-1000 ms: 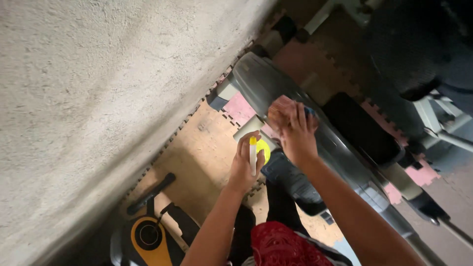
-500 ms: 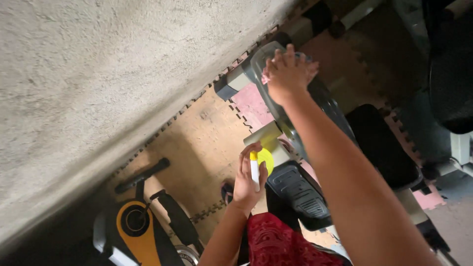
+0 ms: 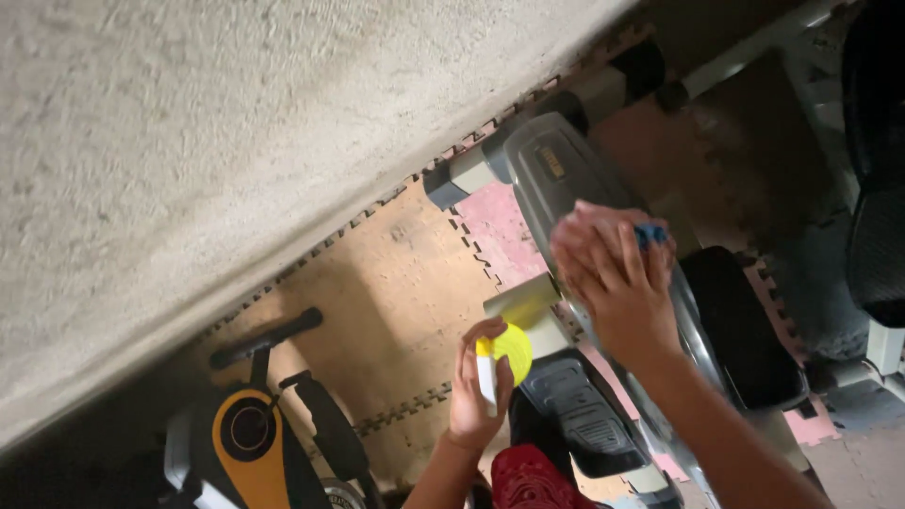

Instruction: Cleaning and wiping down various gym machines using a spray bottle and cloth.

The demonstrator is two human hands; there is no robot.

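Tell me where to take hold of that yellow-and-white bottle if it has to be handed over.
Probably by the round yellow body, coming from the side facing the grey machine housing. The left hand already wraps the near side, fingers along the white part, so only the far yellow side is bare. The right hand presses a blue cloth on the housing.

yellow bottle (image 3: 510, 351), blue cloth (image 3: 649, 233), grey machine housing (image 3: 556, 174), pink-and-tan floor mats (image 3: 396, 283).
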